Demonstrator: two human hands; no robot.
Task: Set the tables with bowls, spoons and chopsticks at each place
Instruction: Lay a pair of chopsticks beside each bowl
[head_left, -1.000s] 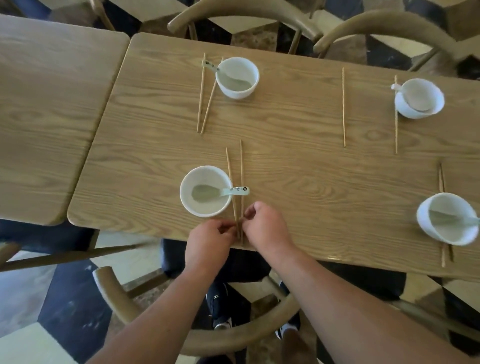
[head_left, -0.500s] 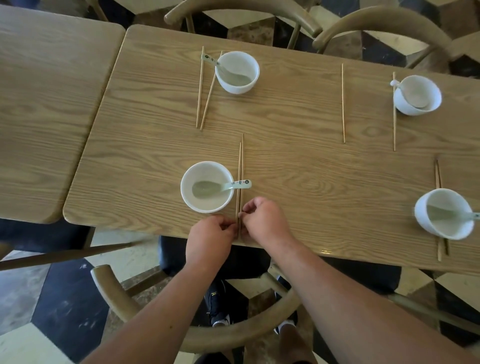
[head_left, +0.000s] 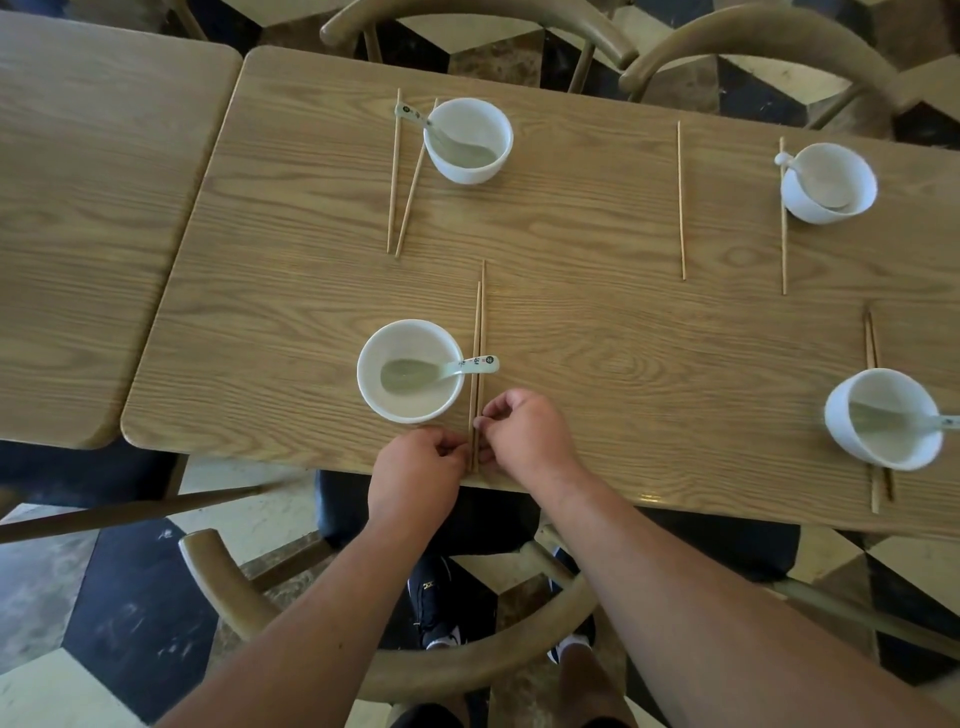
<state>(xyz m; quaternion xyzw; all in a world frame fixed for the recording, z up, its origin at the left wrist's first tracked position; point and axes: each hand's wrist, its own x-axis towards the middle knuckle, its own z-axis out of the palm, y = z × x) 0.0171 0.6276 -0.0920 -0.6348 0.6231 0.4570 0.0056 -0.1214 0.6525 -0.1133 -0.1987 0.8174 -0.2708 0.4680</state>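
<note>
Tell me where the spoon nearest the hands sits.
Head view, near-left: the spoon lies in the bowl, handle crossing the chopsticks, beyond the left hand and right hand.

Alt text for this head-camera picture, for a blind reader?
A left hand and right hand pinch paired chopsticks beside a white bowl holding a spoon, at a wooden table's near edge. Three more bowls stand elsewhere.
</note>
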